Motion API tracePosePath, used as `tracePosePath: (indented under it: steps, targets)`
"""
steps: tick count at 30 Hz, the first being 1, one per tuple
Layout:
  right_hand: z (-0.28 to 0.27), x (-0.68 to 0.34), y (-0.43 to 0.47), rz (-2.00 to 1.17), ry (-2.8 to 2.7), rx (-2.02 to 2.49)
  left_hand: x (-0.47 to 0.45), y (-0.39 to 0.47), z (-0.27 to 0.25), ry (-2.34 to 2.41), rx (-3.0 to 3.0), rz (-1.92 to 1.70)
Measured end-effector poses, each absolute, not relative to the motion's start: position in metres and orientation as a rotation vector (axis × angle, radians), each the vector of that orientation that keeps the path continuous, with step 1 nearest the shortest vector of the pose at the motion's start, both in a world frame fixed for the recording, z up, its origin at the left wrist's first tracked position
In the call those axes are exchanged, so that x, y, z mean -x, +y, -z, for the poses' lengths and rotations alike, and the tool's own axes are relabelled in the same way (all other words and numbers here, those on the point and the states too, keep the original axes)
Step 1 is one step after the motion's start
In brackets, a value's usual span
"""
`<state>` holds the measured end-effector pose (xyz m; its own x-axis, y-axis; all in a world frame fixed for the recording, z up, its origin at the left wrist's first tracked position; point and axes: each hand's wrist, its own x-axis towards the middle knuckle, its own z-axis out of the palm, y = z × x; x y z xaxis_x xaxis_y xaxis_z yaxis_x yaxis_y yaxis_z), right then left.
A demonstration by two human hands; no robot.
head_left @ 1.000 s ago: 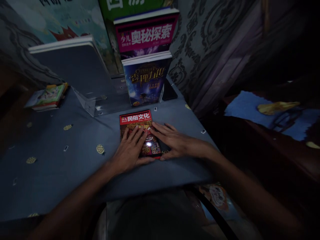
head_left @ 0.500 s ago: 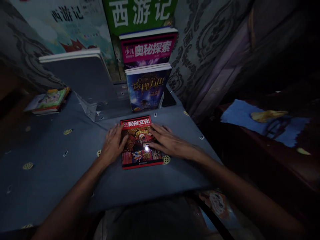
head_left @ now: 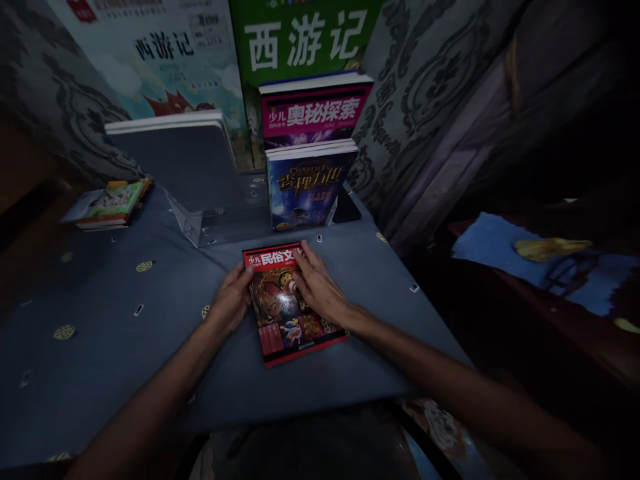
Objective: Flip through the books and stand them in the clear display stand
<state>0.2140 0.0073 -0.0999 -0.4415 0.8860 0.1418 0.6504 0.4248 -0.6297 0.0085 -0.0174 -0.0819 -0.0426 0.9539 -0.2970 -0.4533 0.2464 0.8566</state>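
Observation:
A book with a red and black cover and white Chinese lettering lies tilted in front of me, its left side seeming a little raised from the table. My left hand grips its left edge, thumb on the cover and the other fingers tucked at or under the edge. Across the upper right of the cover rests my right hand, fingers stretched out and hiding part of the title. Behind the book stands a blue book, with a magenta-topped book behind that one.
A stand with a grey back is left of the upright books. Small books lie stacked at the far left. Large green and pale blue books lean at the back. A dark flat object lies beside the blue book.
The red book has turned slightly and come nearer to me. My left hand has gone from resting on its left side to gripping the edge. The whole view has shifted a little.

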Motion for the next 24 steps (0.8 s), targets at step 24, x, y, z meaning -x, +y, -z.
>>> tracePosePath:
  steps: [24]
  targets:
    - [0.082, -0.215, 0.002, -1.255, -1.690, 1.138, -0.003, -0.017, 0.070, 1.076, -0.324, -1.219]
